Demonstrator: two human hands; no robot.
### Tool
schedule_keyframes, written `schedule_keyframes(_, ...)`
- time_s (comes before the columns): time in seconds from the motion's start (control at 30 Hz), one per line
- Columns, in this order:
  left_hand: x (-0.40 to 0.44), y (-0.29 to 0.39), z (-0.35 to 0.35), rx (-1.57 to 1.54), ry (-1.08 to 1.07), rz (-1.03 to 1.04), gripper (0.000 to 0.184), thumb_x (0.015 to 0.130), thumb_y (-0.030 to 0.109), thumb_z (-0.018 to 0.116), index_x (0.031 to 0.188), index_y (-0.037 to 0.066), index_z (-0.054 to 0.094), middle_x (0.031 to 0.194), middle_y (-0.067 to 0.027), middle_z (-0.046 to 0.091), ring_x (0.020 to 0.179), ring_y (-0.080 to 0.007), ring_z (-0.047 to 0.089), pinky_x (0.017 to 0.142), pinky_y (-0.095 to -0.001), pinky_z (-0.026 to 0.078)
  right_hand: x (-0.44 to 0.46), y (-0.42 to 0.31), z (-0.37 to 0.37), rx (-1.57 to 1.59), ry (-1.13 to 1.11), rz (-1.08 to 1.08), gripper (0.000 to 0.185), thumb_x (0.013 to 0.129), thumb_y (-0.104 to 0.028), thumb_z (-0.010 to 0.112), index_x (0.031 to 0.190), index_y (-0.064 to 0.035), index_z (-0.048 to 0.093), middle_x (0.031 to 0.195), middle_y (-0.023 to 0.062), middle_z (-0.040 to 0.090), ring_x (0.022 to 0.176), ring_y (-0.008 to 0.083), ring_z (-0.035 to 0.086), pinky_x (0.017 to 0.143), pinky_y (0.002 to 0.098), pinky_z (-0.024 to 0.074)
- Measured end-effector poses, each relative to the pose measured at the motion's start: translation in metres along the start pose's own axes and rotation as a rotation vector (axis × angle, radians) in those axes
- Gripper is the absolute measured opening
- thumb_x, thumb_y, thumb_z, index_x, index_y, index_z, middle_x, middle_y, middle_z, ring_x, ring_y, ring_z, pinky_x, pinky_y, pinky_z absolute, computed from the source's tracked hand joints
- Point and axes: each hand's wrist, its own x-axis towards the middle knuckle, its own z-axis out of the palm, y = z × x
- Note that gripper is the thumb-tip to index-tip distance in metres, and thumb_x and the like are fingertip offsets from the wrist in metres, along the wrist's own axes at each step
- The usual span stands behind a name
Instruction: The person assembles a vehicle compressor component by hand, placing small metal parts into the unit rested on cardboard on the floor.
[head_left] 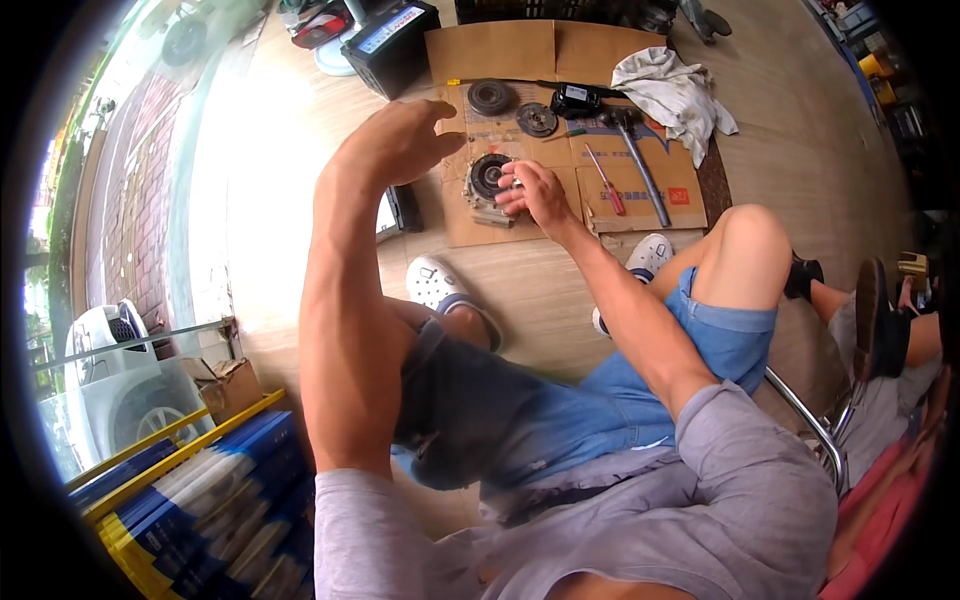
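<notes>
My left hand (pixel 405 140) is held over the left side of the cardboard, thumb and fingers apart with nothing between them. Below and right of it, a round metal machine part with a black pulley-like face (pixel 488 176) rests on the cardboard (pixel 540 228). Just at that part's right edge is my right hand (pixel 540 195), its fingers curled together. A small shiny spot shows at the fingertips, too small to name. Behind the part lie a dark ring-shaped pulley (pixel 489 97) and a flat round plate (pixel 537 120).
Right of the part lie a red-handled screwdriver (pixel 612 190) and a long-handled hammer (pixel 645 170). Farther back are a black power tool (pixel 575 100) and a white cloth (pixel 670 95). A car battery (pixel 390 45) stands at back left. Another person's legs (pixel 870 330) are at right.
</notes>
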Motion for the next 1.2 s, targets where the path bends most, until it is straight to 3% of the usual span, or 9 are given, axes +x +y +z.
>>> schedule_keyframes(0.07,0.001,0.0,-0.001,0.005,0.001,-0.01,0.048,0.093,0.035,0.057,0.134,0.01,0.053,0.11,-0.0172,0.068,0.097,-0.0307,0.067,0.083,-0.038,0.054,0.004,0.012,0.005,0.131,-0.02,-0.147,0.045,0.101,-0.043,0.042,0.113,-0.0027,0.057,0.09,0.0145,0.064,0.074,0.0221,0.067,0.069,0.0362,0.0523)
schedule_keyframes(0.17,0.0,0.002,-0.001,-0.001,-0.001,-0.012,0.048,0.093,0.035,0.057,0.134,0.01,0.053,0.11,-0.0169,0.068,0.097,-0.0305,0.067,0.083,-0.0379,0.054,0.007,0.018,0.002,-0.723,0.079,-0.457,0.044,0.101,-0.04,0.041,0.115,-0.0017,0.057,0.094,0.0136,0.065,0.075,0.0182,0.067,0.068,0.0337,0.0521)
schedule_keyframes(0.27,-0.002,0.005,-0.002,-0.006,-0.006,-0.007,0.047,0.093,0.035,0.057,0.134,0.01,0.053,0.11,-0.0169,0.068,0.097,-0.0305,0.067,0.083,-0.0379,0.054,0.0,-0.009,0.003,-0.986,0.025,-0.237,0.043,0.101,-0.039,0.041,0.114,-0.001,0.058,0.098,0.012,0.065,0.077,0.0158,0.068,0.069,0.0316,0.0518)
schedule_keyframes(0.47,0.001,0.004,-0.001,0.009,-0.004,-0.006,0.047,0.093,0.034,0.057,0.133,0.01,0.053,0.11,-0.0172,0.068,0.097,-0.0305,0.068,0.083,-0.038,0.054,0.004,0.007,0.0,0.131,-0.033,-0.048,0.046,0.101,-0.041,0.041,0.104,-0.0001,0.061,0.091,0.0115,0.066,0.074,0.0192,0.067,0.067,0.0343,0.0505)
schedule_keyframes(0.67,0.001,0.006,-0.002,0.005,-0.016,0.018,0.047,0.092,0.033,0.058,0.133,0.01,0.053,0.109,-0.0174,0.068,0.098,-0.0308,0.067,0.083,-0.0381,0.054,-0.001,0.002,0.004,-0.99,0.099,-0.528,0.042,0.101,-0.036,0.037,0.099,-0.0024,0.062,0.095,0.0162,0.068,0.076,0.0286,0.069,0.071,0.0394,0.0522)
schedule_keyframes(0.77,0.0,0.006,-0.002,0.004,-0.014,0.015,0.048,0.092,0.033,0.058,0.134,0.01,0.053,0.109,-0.0172,0.069,0.097,-0.0309,0.067,0.084,-0.0383,0.054,0.008,0.0,0.003,-0.958,0.11,-0.148,0.042,0.101,-0.039,0.041,0.103,-0.001,0.058,0.096,0.0125,0.064,0.085,0.0247,0.068,0.075,0.0358,0.0519)
schedule_keyframes(0.87,0.0,0.006,-0.001,0.013,-0.019,-0.002,0.048,0.092,0.033,0.059,0.134,0.01,0.053,0.108,-0.0171,0.069,0.097,-0.0308,0.068,0.083,-0.0384,0.054,0.001,-0.004,0.0,0.026,-0.036,0.142,0.039,0.102,-0.039,0.041,0.107,-0.0042,0.057,0.093,0.0141,0.065,0.087,0.0295,0.067,0.074,0.04,0.0506)
schedule_keyframes(1.07,0.001,0.006,-0.002,0.003,-0.022,0.029,0.05,0.092,0.035,0.059,0.134,0.009,0.053,0.109,-0.0172,0.069,0.097,-0.0312,0.068,0.083,-0.0383,0.054,0.001,0.007,0.008,-0.815,0.069,-0.608,0.039,0.102,-0.035,0.04,0.096,-0.0001,0.056,0.102,0.0205,0.064,0.074,0.0309,0.068,0.064,0.0392,0.053)
schedule_keyframes(1.2,0.0,0.007,-0.003,0.01,-0.029,0.028,0.05,0.091,0.035,0.059,0.133,0.009,0.053,0.109,-0.0177,0.069,0.097,-0.0317,0.068,0.084,-0.0388,0.054,-0.007,-0.012,0.011,-0.867,0.068,-0.185,0.039,0.103,-0.034,0.039,0.095,-0.0005,0.057,0.1,0.0186,0.065,0.078,0.0252,0.069,0.065,0.0378,0.053)
